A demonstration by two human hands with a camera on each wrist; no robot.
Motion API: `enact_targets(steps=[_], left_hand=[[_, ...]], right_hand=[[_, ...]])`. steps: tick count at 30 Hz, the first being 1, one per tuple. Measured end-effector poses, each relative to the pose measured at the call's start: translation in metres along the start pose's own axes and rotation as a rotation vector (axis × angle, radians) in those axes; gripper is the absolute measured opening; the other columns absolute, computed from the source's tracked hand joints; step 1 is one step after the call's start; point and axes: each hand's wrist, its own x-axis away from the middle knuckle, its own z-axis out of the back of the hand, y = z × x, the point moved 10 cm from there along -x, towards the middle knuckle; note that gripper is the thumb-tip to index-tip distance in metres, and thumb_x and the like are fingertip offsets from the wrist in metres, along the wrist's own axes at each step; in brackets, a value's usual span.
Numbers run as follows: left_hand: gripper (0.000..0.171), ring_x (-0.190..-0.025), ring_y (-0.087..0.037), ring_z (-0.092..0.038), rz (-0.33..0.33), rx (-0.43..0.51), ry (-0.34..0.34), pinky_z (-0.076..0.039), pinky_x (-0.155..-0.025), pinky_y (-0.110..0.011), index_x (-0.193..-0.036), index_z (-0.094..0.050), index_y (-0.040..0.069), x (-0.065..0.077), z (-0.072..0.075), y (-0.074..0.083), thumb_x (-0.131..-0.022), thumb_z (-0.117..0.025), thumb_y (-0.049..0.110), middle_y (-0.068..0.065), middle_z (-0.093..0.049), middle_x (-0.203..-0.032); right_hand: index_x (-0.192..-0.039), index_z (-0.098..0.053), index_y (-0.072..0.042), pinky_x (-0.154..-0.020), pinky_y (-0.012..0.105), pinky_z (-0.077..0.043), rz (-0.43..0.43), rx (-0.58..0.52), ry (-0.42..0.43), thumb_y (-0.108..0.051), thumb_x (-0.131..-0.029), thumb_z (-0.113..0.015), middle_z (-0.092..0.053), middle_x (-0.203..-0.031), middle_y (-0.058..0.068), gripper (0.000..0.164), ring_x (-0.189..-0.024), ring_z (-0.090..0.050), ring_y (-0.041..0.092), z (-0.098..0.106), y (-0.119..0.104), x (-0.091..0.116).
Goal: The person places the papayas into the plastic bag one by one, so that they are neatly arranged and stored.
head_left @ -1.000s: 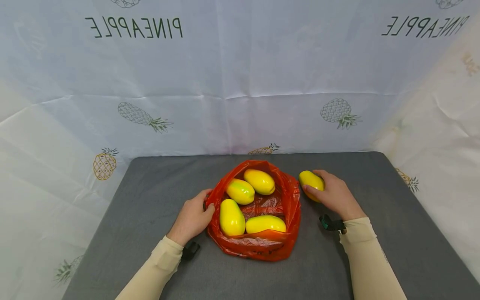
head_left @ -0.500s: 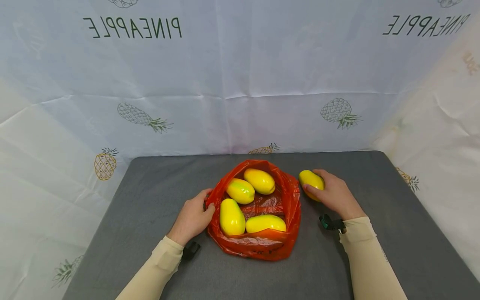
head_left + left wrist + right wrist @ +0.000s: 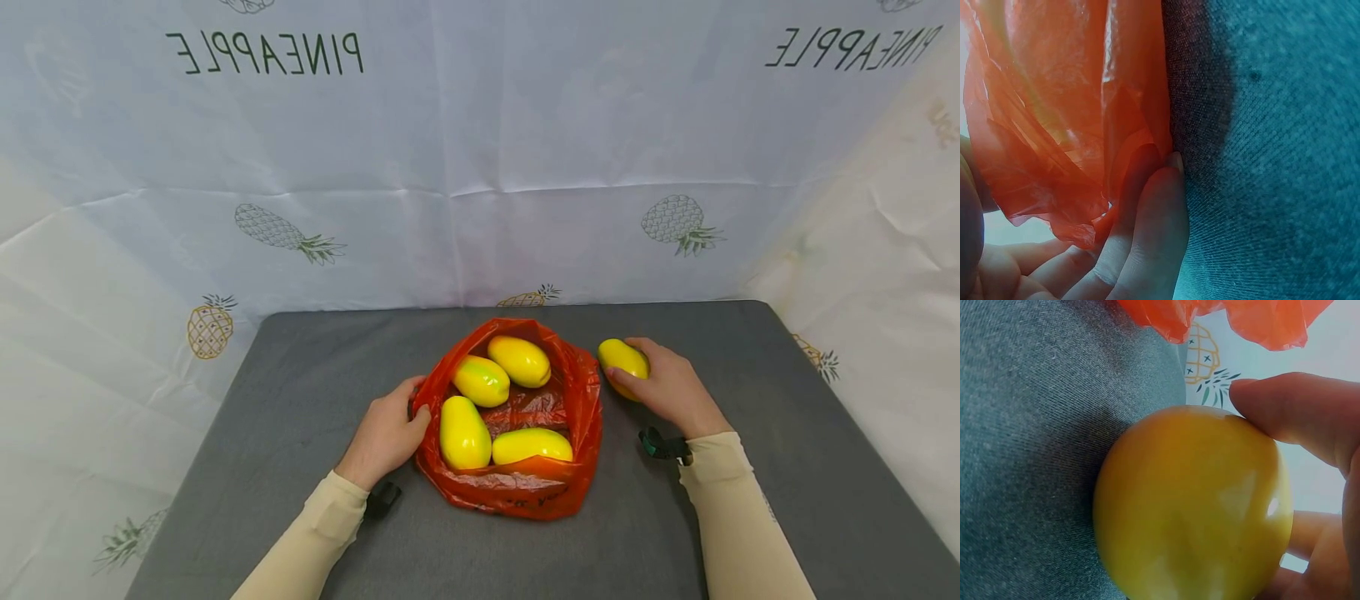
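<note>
A red plastic bag [image 3: 517,492] lies on the grey table, its mouth spread wide and facing up. Several yellow mangoes [image 3: 465,433] rest inside it. My left hand [image 3: 384,435] holds the bag's left rim, thumb on one side and fingers on the other; in the left wrist view the fingers [image 3: 1154,231] lie against the thin red film. To the right of the bag, my right hand [image 3: 675,392] grips another yellow mango [image 3: 621,362] between thumb and fingers. Seen from the right wrist, this mango [image 3: 1191,506] sits close against the grey cloth, the red bag just beyond it.
Grey cloth covers the table [image 3: 315,367], which ends at a white curtain [image 3: 480,250] printed with pineapples. Curtain also hangs along both sides. A dark wrist camera [image 3: 382,500] sits under the left wrist, and another with a strap [image 3: 660,446] under the right.
</note>
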Motion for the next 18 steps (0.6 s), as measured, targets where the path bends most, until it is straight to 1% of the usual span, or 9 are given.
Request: enact_targets(steps=[5, 9, 13, 18], left_hand=[[0.053, -0.058, -0.015, -0.057, -0.001, 0.003, 0.001, -0.05, -0.054, -0.03, -0.155, -0.054, 0.005, 0.0, 0.0, 0.0, -0.104, -0.063, 0.017, -0.014, -0.077, -0.115], [0.053, -0.06, -0.014, -0.058, -0.004, 0.006, 0.004, -0.051, -0.055, -0.029, -0.154, -0.054, 0.005, 0.001, -0.001, 0.0, -0.104, -0.063, 0.017, -0.014, -0.077, -0.116], [0.053, -0.06, -0.014, -0.058, -0.006, 0.006, 0.006, -0.052, -0.056, -0.029, -0.155, -0.054, 0.005, 0.001, -0.001, -0.001, -0.104, -0.062, 0.017, -0.014, -0.077, -0.115], [0.053, -0.06, -0.014, -0.059, -0.011, 0.007, 0.007, -0.052, -0.056, -0.029, -0.155, -0.054, 0.006, 0.0, -0.001, -0.001, -0.104, -0.062, 0.017, -0.013, -0.077, -0.113]], right_hand=[[-0.158, -0.047, 0.0, -0.1, 0.064, -0.054, 0.004, 0.001, 0.001, -0.053, -0.101, -0.068, -0.059, -0.148, 0.03, 0.081, -0.119, -0.06, 0.045, 0.001, -0.001, 0.001], [-0.158, -0.047, -0.001, -0.102, 0.064, -0.054, 0.009, 0.002, 0.008, -0.053, -0.101, -0.068, -0.06, -0.149, 0.029, 0.08, -0.12, -0.061, 0.044, 0.003, -0.002, 0.003], [-0.159, -0.048, -0.003, -0.101, 0.063, -0.054, 0.028, 0.0, 0.032, -0.054, -0.102, -0.068, -0.06, -0.149, 0.028, 0.079, -0.119, -0.061, 0.043, 0.011, -0.006, 0.007], [-0.159, -0.047, -0.004, -0.096, 0.061, -0.055, 0.054, -0.002, 0.059, -0.052, -0.102, -0.068, -0.06, -0.149, 0.027, 0.077, -0.116, -0.061, 0.041, 0.022, -0.015, 0.012]])
